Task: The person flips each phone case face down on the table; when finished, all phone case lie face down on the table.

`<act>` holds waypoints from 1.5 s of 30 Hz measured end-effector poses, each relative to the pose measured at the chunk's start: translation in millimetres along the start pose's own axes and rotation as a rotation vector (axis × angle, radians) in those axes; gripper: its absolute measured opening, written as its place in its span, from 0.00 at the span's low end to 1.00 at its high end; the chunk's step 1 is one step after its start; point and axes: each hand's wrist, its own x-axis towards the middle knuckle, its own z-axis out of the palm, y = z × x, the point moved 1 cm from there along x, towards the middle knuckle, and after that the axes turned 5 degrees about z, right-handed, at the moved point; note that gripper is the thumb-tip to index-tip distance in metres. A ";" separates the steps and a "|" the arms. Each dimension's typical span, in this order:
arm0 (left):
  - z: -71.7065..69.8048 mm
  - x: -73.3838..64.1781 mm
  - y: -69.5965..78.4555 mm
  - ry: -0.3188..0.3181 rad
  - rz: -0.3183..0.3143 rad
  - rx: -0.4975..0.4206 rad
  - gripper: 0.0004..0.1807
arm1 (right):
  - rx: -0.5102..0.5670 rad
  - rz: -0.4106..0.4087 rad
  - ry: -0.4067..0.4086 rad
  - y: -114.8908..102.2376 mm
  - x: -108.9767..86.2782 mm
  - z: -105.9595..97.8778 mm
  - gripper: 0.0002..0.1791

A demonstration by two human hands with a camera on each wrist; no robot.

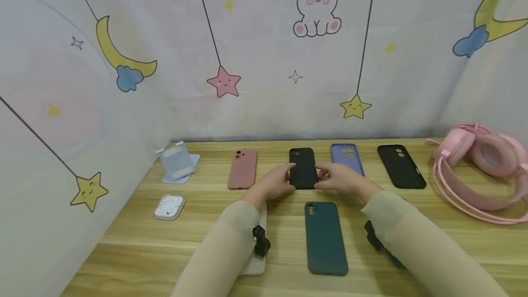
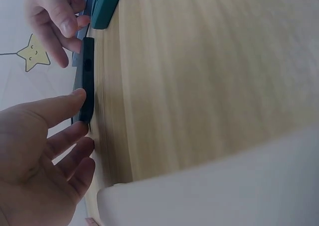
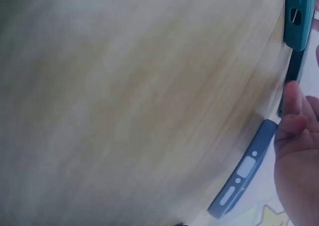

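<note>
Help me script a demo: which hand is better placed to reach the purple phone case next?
Probably the right hand: it is nearest the purple phone case, while the left hand is at the opposite side of the black phone case between the hands.

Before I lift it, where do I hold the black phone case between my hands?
Probably pinch the black phone case by its long edges, left hand from the left, right hand from the right. It looks flat, back up, so fingers best reach its thin sides.

Wears lt. beige sleeves (image 1: 216, 249) w/ blk wrist cams (image 1: 261, 244).
</note>
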 end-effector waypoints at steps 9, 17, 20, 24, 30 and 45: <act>-0.5 2.7 2.0 0.013 -0.004 0.026 0.36 | -0.022 0.001 -0.026 -1.5 -2.5 -3.5 0.38; -1.3 3.9 4.4 0.019 0.014 0.009 0.35 | -0.024 0.010 -0.044 2.2 -2.0 -8.6 0.40; -2.4 4.1 4.4 0.014 0.021 -0.016 0.36 | -0.035 0.012 -0.048 3.1 -1.4 -10.7 0.41; -5.1 5.0 3.0 -0.007 0.021 -0.063 0.39 | -0.052 0.006 -0.063 2.9 -1.8 -14.9 0.42; -14.8 8.7 6.6 -0.032 0.019 -0.107 0.43 | -0.077 -0.007 -0.057 2.2 -7.6 -29.0 0.42; -15.7 16.3 36.1 -0.013 0.095 0.070 0.42 | -0.126 0.026 0.005 31.7 -25.0 -46.2 0.40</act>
